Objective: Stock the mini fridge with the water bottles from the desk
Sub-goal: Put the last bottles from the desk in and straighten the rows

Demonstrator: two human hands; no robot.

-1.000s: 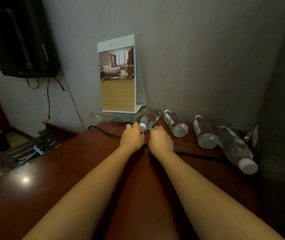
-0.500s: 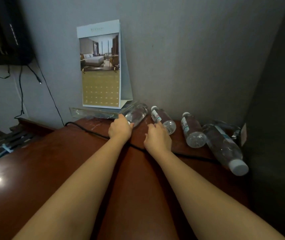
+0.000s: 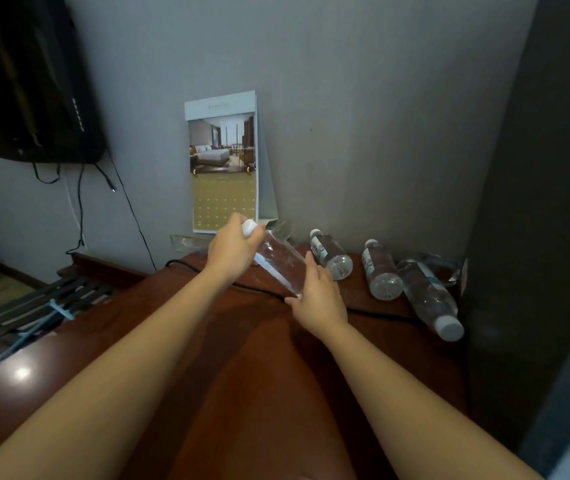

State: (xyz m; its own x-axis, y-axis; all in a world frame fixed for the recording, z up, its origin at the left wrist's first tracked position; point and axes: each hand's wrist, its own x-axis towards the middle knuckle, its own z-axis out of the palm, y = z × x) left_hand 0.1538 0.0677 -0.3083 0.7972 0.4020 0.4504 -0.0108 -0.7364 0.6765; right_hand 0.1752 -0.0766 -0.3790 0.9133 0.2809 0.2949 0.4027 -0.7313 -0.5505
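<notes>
Slanting cap up-left, water bottle (image 3: 280,263): left hand (image 3: 231,251) grips neck, right hand (image 3: 321,296) grips base.

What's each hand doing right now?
Left hand: grips the bottle at its cap end.
Right hand: holds the same bottle's base.

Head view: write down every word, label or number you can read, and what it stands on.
Nothing reads clearly.
Top of the calendar: faint print, blurred.
Its date grid: too small.
Labels on the lying bottles: blurred.
Marks on the television: too small.
</notes>
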